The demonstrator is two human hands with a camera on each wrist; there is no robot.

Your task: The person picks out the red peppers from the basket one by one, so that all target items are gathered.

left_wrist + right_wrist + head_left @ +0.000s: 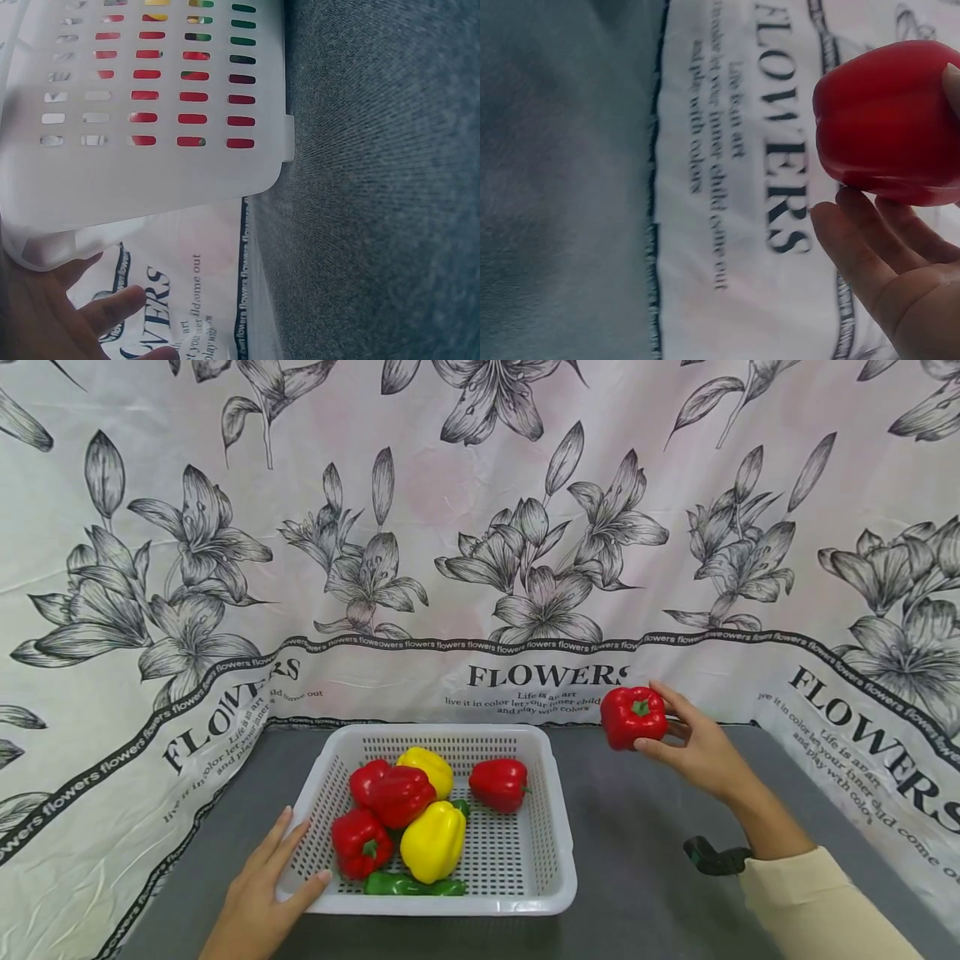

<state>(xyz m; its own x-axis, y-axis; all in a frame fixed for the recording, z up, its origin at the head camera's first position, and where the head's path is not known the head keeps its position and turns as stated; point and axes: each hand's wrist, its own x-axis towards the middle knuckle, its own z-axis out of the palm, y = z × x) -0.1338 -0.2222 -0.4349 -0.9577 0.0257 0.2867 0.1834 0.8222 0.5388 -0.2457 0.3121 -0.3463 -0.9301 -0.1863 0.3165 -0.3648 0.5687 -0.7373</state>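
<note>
My right hand (pixel 693 747) grips a red bell pepper (pixel 633 717) between thumb and fingers, raised over the right of the grey table, its green stem facing me. In the right wrist view the same red bell pepper (pixel 889 124) has fingertips (pixel 832 217) against its underside. A white perforated basket (pixel 564 860) stands at the middle left. At its left rim rests my left hand (pixel 258 889), fingers spread and fairly straight. Inside lie several red bell peppers (pixel 402 795), two yellow bell peppers (pixel 433 842) and a green vegetable (pixel 412 885) along the near wall.
The grey table (pixel 637 877) extends to the right of the basket. Behind it and at both sides hangs a white cloth (pixel 360 681) printed with flowers and lettering. A dark device (pixel 712 857) is strapped at the right wrist, beside a cream sleeve (pixel 817 902).
</note>
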